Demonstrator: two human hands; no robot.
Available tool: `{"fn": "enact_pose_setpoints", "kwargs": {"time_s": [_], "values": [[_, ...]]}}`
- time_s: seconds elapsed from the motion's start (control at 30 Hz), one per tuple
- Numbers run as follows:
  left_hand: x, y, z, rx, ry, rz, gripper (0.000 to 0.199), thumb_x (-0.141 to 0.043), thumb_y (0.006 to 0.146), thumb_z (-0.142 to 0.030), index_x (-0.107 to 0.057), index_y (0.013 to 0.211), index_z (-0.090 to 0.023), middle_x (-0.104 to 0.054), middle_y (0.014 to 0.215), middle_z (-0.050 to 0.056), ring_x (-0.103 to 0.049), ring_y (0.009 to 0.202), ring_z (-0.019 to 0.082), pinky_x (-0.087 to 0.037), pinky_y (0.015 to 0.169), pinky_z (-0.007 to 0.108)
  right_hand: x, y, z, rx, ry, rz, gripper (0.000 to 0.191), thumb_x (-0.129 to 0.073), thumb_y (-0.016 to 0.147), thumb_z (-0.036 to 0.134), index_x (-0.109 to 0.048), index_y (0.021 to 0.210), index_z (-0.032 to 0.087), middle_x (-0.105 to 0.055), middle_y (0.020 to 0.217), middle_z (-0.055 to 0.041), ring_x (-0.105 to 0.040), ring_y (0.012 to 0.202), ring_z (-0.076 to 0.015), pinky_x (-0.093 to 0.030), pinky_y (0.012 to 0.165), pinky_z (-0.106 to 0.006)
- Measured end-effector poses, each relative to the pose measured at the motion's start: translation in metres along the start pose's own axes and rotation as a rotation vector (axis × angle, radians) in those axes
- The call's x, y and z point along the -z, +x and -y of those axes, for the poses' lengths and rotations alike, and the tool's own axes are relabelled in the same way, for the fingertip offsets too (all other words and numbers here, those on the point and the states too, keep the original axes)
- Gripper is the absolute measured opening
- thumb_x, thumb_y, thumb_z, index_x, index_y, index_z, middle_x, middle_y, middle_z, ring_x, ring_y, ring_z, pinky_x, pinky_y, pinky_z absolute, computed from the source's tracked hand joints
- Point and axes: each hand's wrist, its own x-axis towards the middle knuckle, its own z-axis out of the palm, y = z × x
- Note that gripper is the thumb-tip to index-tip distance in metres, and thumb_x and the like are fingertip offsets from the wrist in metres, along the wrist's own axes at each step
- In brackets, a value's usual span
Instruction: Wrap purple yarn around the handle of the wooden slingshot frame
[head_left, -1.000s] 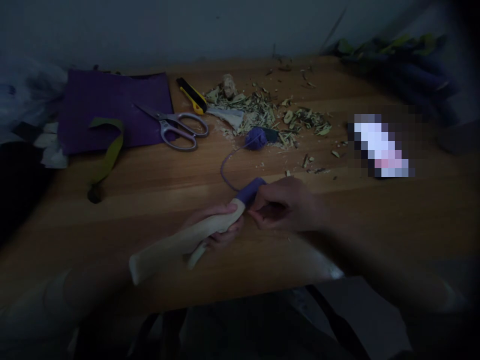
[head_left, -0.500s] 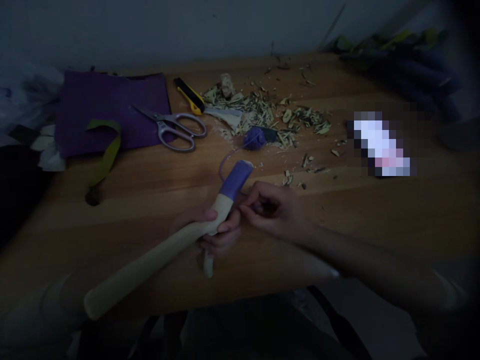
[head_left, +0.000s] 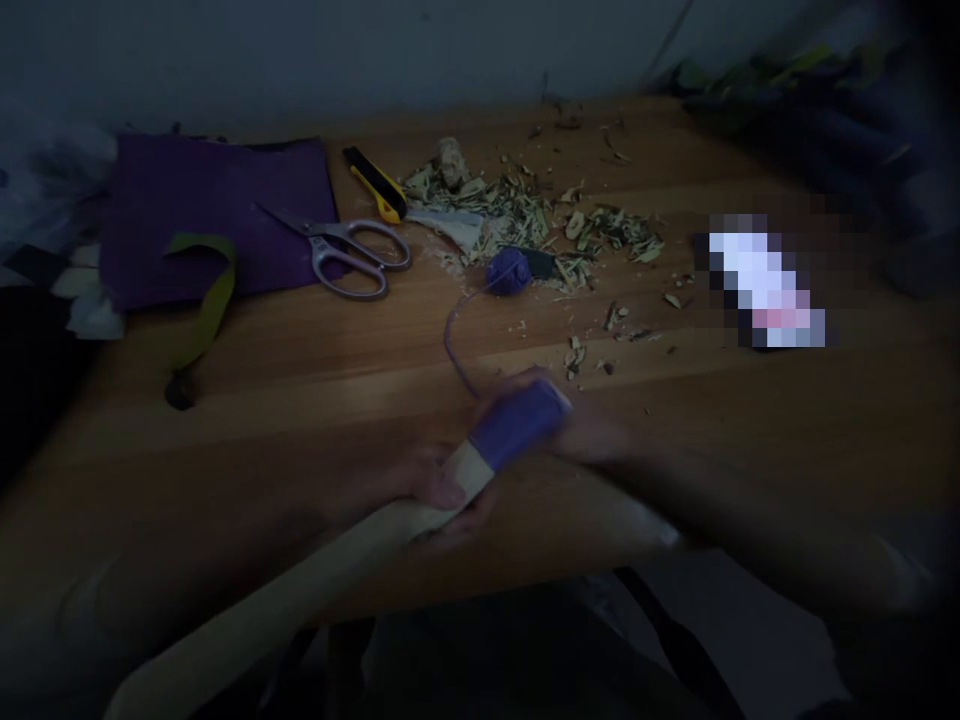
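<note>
A pale, peeled wooden stick (head_left: pixel 315 570) slants up from the lower left, its far end wrapped in purple cord (head_left: pixel 517 425). My left hand (head_left: pixel 442 485) is closed around the stick just below the wrapping. Behind the wrapped end is my right hand (head_left: pixel 585 425), blurred and with most of its fingers hidden. The loose cord runs from a small purple ball (head_left: pixel 509 272) on the table down to the right hand's fingers, which appear closed on it behind the stick.
Scissors (head_left: pixel 352 260) rest partly on a purple sheet (head_left: pixel 217 220), near a green strip (head_left: pixel 214 310). A yellow-black utility knife (head_left: pixel 379 187) lies by wood shavings (head_left: pixel 517 215). A pixelated bright device (head_left: pixel 761 285) sits at right on the wooden table (head_left: pixel 360 370).
The stick's wrapped end has swung right and toward me, tilting flatter. My right hand has passed from beside the stick to behind its wrapped end.
</note>
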Motion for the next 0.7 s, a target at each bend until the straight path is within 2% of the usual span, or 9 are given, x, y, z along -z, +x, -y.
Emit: {"fn": "enact_pose_setpoints", "kwargs": {"time_s": [0.13, 0.2, 0.23, 0.33, 0.43, 0.57, 0.7], "values": [[-0.004, -0.001, -0.003, 0.338, 0.239, 0.048, 0.018, -0.052, 0.067, -0.034, -0.047, 0.059, -0.018, -0.040, 0.051, -0.003, -0.035, 0.046, 0.009, -0.026, 0.041, 0.021, 0.001, 0.001, -0.001, 0.041, -0.198, 0.360, 0.008, -0.061, 0.077, 0.016, -0.068, 0.078, 0.012, -0.065, 0.074, -0.0008, -0.059, 0.068, -0.0071, -0.044, 0.063, -0.017], [-0.006, 0.000, -0.003, 0.491, 0.347, 0.068, 0.022, -0.049, 0.069, -0.034, -0.044, 0.053, -0.019, -0.036, 0.047, -0.004, -0.031, 0.041, 0.008, -0.024, 0.038, 0.021, -0.002, 0.002, -0.001, 0.101, -0.346, 0.464, 0.010, -0.061, 0.078, 0.017, -0.068, 0.081, 0.012, -0.065, 0.076, -0.0010, -0.059, 0.070, -0.0066, -0.043, 0.064, -0.016], [-0.007, 0.000, -0.003, 0.519, 0.362, 0.071, 0.025, -0.048, 0.071, -0.034, -0.042, 0.051, -0.019, -0.035, 0.045, -0.004, -0.030, 0.040, 0.008, -0.023, 0.036, 0.021, -0.003, 0.002, 0.000, 0.117, -0.414, 0.492, 0.011, -0.060, 0.079, 0.018, -0.068, 0.083, 0.012, -0.065, 0.077, -0.0012, -0.059, 0.071, -0.0067, -0.043, 0.065, -0.016], [-0.007, 0.000, -0.003, 0.520, 0.363, 0.029, 0.028, -0.047, 0.073, -0.035, -0.042, 0.050, -0.020, -0.034, 0.043, -0.005, -0.030, 0.038, 0.009, -0.023, 0.035, 0.021, -0.003, 0.000, 0.006, 0.132, -0.587, 0.482, 0.014, -0.056, 0.083, 0.019, -0.068, 0.088, 0.013, -0.065, 0.079, -0.0015, -0.058, 0.072, -0.0074, -0.041, 0.065, -0.018], [-0.003, -0.001, -0.002, 0.492, 0.354, -0.037, 0.026, -0.050, 0.073, -0.038, -0.044, 0.055, -0.020, -0.037, 0.047, -0.005, -0.033, 0.042, 0.009, -0.024, 0.038, 0.020, 0.000, -0.002, 0.013, 0.133, -0.685, 0.420, 0.015, -0.055, 0.083, 0.020, -0.067, 0.089, 0.013, -0.063, 0.077, -0.0006, -0.056, 0.070, -0.0075, -0.040, 0.064, -0.019], [0.005, -0.003, 0.005, 0.446, 0.305, -0.070, 0.031, -0.053, 0.073, -0.045, -0.046, 0.057, -0.019, -0.039, 0.051, -0.004, -0.035, 0.045, 0.009, -0.026, 0.041, 0.020, 0.001, -0.005, 0.018, 0.097, -0.741, 0.331, 0.016, -0.058, 0.082, 0.027, -0.065, 0.084, 0.014, -0.061, 0.072, 0.0013, -0.053, 0.066, -0.0073, -0.038, 0.061, -0.019], [0.008, -0.004, 0.010, 0.343, 0.283, -0.082, 0.031, -0.051, 0.076, -0.042, -0.048, 0.056, -0.019, -0.037, 0.049, -0.004, -0.034, 0.046, 0.010, -0.025, 0.042, 0.021, 0.003, -0.007, 0.021, 0.094, -0.741, 0.315, 0.015, -0.056, 0.083, 0.028, -0.063, 0.084, 0.014, -0.059, 0.074, 0.0011, -0.052, 0.066, -0.0073, -0.037, 0.060, -0.019]]}}
